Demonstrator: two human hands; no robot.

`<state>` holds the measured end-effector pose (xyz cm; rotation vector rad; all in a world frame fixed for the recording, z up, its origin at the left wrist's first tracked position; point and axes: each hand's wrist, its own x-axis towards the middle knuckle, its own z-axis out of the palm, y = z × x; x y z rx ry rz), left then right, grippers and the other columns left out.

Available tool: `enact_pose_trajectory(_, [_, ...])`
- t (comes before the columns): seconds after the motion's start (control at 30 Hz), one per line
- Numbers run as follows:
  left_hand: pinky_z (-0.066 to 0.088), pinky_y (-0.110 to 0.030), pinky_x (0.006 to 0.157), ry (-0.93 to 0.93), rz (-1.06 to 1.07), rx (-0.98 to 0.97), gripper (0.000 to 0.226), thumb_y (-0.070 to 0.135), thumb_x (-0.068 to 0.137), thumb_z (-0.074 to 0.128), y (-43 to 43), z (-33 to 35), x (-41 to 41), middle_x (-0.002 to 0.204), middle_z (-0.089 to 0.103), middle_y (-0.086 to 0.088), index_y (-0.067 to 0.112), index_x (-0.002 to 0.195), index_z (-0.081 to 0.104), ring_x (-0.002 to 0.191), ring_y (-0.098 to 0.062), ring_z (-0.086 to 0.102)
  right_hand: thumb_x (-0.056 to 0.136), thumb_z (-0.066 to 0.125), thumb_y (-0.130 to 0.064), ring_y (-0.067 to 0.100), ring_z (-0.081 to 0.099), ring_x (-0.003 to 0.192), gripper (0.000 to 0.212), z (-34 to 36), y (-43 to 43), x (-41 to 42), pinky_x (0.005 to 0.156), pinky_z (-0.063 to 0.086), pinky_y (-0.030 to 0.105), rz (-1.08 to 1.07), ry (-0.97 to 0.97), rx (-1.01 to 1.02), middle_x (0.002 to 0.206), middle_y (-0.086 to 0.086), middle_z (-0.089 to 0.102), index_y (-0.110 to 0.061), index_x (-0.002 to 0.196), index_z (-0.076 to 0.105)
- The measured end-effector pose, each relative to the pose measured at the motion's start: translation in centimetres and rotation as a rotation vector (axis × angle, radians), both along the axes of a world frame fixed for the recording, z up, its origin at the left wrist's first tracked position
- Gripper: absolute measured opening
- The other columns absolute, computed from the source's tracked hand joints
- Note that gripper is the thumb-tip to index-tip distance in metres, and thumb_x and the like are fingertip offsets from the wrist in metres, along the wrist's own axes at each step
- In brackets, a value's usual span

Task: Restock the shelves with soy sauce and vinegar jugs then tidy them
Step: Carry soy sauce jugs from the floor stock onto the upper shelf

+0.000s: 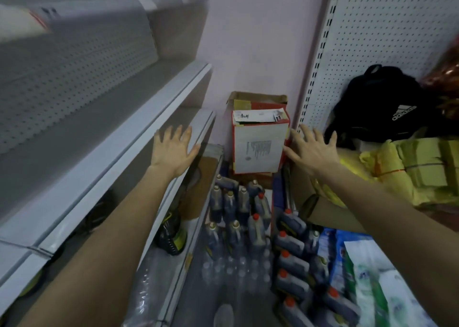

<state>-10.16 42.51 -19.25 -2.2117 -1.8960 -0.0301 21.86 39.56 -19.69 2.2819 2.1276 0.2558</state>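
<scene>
Below the left hand [171,148] and right hand [310,150] — both spread, empty — jugs [257,232] stand clustered.

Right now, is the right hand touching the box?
Cannot tell. In the head view the right hand has its thumb by the box; no gap or contact shows.
</scene>
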Motion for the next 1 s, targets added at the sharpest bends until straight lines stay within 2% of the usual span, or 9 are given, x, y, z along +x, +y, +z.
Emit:
enact_pose_trajectory(0.2, [0.011,-0.048,0.116,-0.045,-0.057,-0.034,0.063,0.051,0.100,0.018,8.9,-1.8,-1.7,0.158,0.019,-0.008,0.018,0.153,0.008,0.145,-0.029,0.015,0.093,0.019,-0.063,0.031,0.010,0.144,0.068,-1.6,7.1,0.1,0.111,0.003,0.063,-0.102,0.060,-0.019,0.159,0.003,0.007,-0.026,0.150,0.014])
enact_pose_trajectory(0.37, [0.011,-0.050,0.115,-0.039,-0.108,-0.148,0.064,0.051,0.100,0.019,14.7,-5.4,-2.3,0.157,0.021,-0.010,0.016,0.153,0.010,0.144,-0.031,0.017,0.094,0.021,-0.062,0.029,0.013,0.144,0.066,-4.6,11.0,-0.8,0.110,0.006,0.065,-0.149,0.073,-0.068,0.158,0.002,0.011,-0.026,0.149,0.019])
enact_pose_trajectory(0.6, [0.014,-0.052,0.114,-0.020,-0.248,-0.248,0.059,0.048,0.101,0.024,18.6,-10.6,0.5,0.153,0.031,-0.011,0.014,0.149,0.025,0.141,-0.031,0.024,0.094,0.019,-0.062,0.030,0.011,0.144,0.066,-10.4,13.3,-1.9,0.110,0.002,0.063,-0.186,0.107,-0.224,0.159,0.000,0.008,-0.028,0.150,0.015])
enact_pose_trajectory(0.77, [0.011,-0.050,0.115,-0.050,-0.264,-0.382,0.062,0.049,0.101,0.020,20.7,-15.4,2.7,0.157,0.023,-0.010,0.016,0.152,0.012,0.143,-0.030,0.019,0.095,0.018,-0.061,0.028,0.013,0.144,0.065,-15.0,14.5,-0.8,0.111,0.005,0.062,-0.201,0.102,-0.293,0.158,0.000,0.011,-0.028,0.150,0.016])
enact_pose_trajectory(1.0, [0.013,-0.049,0.114,-0.111,-0.334,-0.526,0.063,0.051,0.100,0.019,22.5,-23.8,5.4,0.157,0.023,-0.008,0.017,0.153,0.012,0.143,-0.029,0.019,0.095,0.025,-0.059,0.030,0.018,0.142,0.064,-24.7,15.8,0.6,0.110,0.009,0.063,-0.243,0.175,-0.422,0.156,0.003,0.017,-0.025,0.149,0.019])
